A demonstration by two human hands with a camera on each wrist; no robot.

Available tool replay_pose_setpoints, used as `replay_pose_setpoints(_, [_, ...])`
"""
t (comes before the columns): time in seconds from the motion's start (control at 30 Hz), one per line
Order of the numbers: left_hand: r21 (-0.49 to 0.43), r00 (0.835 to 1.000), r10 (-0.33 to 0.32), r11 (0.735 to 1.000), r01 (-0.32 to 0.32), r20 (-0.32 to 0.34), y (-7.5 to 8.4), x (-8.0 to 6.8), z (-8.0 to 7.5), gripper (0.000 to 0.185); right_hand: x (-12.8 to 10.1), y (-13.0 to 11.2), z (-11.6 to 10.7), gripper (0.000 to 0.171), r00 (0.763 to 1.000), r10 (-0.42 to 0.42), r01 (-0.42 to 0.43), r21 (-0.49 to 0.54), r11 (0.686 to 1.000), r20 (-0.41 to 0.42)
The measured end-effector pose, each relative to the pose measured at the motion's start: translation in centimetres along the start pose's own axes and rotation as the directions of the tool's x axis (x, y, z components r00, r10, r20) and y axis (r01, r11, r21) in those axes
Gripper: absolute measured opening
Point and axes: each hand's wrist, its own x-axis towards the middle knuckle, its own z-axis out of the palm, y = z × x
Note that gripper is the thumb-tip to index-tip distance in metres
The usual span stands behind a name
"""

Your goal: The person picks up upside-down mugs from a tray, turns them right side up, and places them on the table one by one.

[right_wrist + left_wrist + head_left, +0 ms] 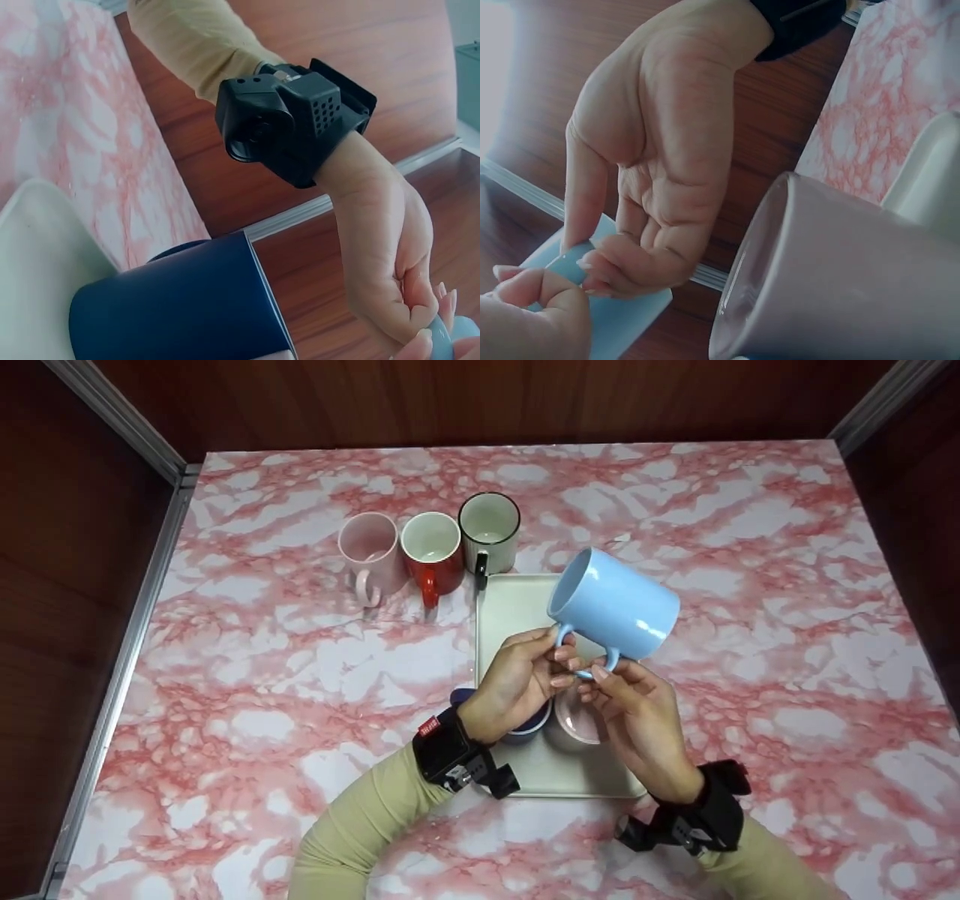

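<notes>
In the head view, both hands meet just right of the frame's centre at the handle of a glossy light-blue ceramic mug (616,604). The mug is held off the surface, tipped on its side with its mouth toward the upper left, above a pale rectangular tray (514,607). The left hand (516,684) curls its fingers and thumb onto the handle's left part, and the right hand (639,718) pinches the handle's lower right end with its fingertips. Below the hands, on the tray, stand a dark-blue mug (526,726) and a pinkish-grey mug (576,718), both partly hidden. In the upper middle, a row of three mugs stands on the pink-and-white marble-patterned tabletop (750,585): a pale pink mug (369,551), a red mug with a white inside (433,556), and a white enamel-style mug with a black rim (489,531), the last just beside the tray's far corner.

In the left wrist view, the left hand (660,165) fills the upper left, its thumb and curled fingers closed on the blue handle at the lower left, where the light-blue mug (622,322) shows. The right hand's fingertips (532,300) grip the same handle. The pinkish-grey mug (840,277) fills the lower right.

In the right wrist view, the left hand (390,262) and its black wrist camera (292,120) sit at the right; its fingers pinch the blue handle at the lower right edge. The dark-blue mug (180,307) lies low in the frame.
</notes>
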Motion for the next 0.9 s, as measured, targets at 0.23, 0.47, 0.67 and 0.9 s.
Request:
replay_pose_setpoints(0.23, [0.113,0.997,0.034,0.993,-0.027,-0.065,-0.2,0.0,0.0,0.024,0.4,-0.3,-0.3,0.011,1.0,-0.001,0.001,0.028,1.0,0.009])
replay_pose_setpoints(0.47, [0.296,0.991,0.097,0.953,-0.066,-0.093,-0.2,-0.2,-0.2,0.026,0.4,-0.9,-0.7,0.011,0.998,-0.006,0.007,-0.012,1.0,0.068])
replay_pose_setpoints(0.67, [0.385,0.99,0.143,0.914,-0.129,-0.008,-0.9,0.5,-1.5,0.027,0.5,-1.3,-1.1,0.01,0.989,-0.029,0.028,0.007,1.0,0.142])
replay_pose_setpoints(0.9, [0.413,0.981,0.171,0.889,-0.196,0.097,-1.6,1.9,-3.7,0.031,0.5,-1.8,-1.0,0.009,0.981,-0.081,0.086,-0.025,0.996,0.174])
